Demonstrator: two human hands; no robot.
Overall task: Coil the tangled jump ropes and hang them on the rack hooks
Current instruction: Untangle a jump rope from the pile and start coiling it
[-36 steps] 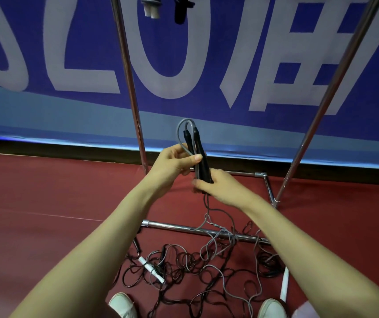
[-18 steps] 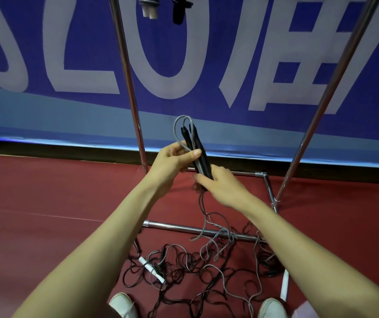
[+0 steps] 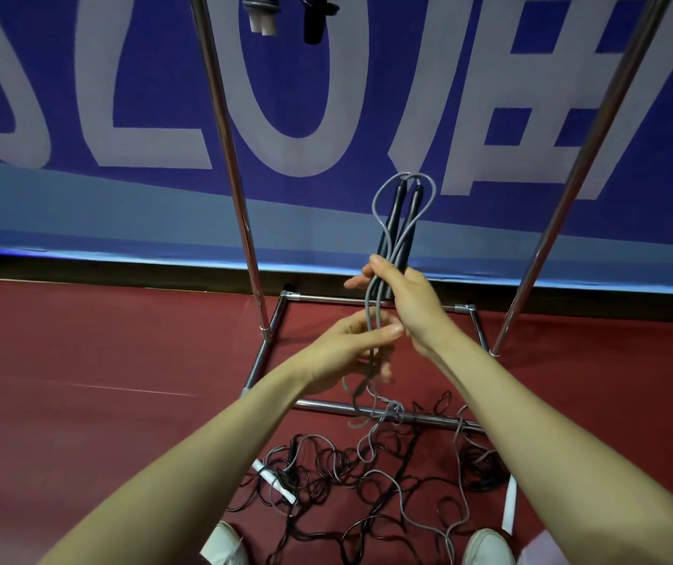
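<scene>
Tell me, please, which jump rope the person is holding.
The grey rope with two black handles: right hand grips them, left hand holds its cord; tangled ropes lie on the floor, hung ropes dangle above.

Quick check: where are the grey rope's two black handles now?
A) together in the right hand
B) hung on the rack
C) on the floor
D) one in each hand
A: the right hand grips both black handles together; the left hand pinches the grey cord below.

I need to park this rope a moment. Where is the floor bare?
Bare red floor lies left of the rack's side bar and right of the right upright. Crowded: tangled ropes between the front bar and the shoes.
</scene>
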